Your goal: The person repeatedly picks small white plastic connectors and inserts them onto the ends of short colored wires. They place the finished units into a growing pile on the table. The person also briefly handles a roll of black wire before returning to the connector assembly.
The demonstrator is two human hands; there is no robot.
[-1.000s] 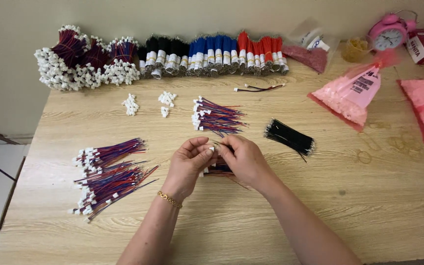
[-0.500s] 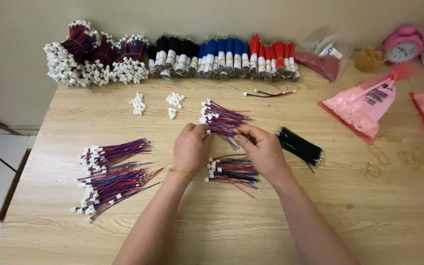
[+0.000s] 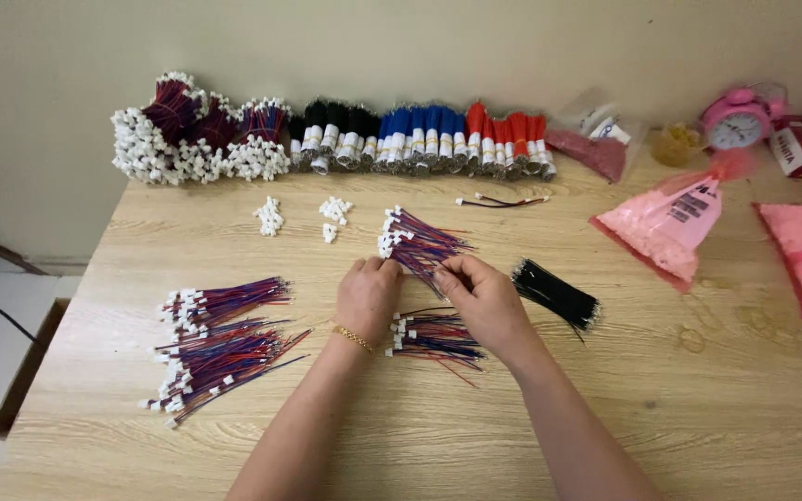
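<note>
Today at the wooden table (image 3: 605,408), both my hands reach into the loose pile of red-and-blue wire leads (image 3: 424,243) that lies just beyond them, near the table's middle. My left hand (image 3: 367,299), with a gold bracelet (image 3: 353,338) at the wrist, has its fingers curled down on the near edge of the pile; my right hand (image 3: 483,301) pinches a few strands between thumb and fingertips. Neither hand is spread wide.

To do this well, I judge it best to pick off only a few leads, keep their white plugs facing one way, and draw them out along their length so the thin wires do not snag.

The leads are short, thin and limp, each pair ending in a small white plug; the plugs crowd the pile's left end. A smaller bunch (image 3: 433,336) lies just under my hands, and two larger heaps (image 3: 220,339) sit well to the left. Black ties (image 3: 556,294) lie just right of my right hand. Loose white plugs (image 3: 269,217) are scattered farther back.
</note>
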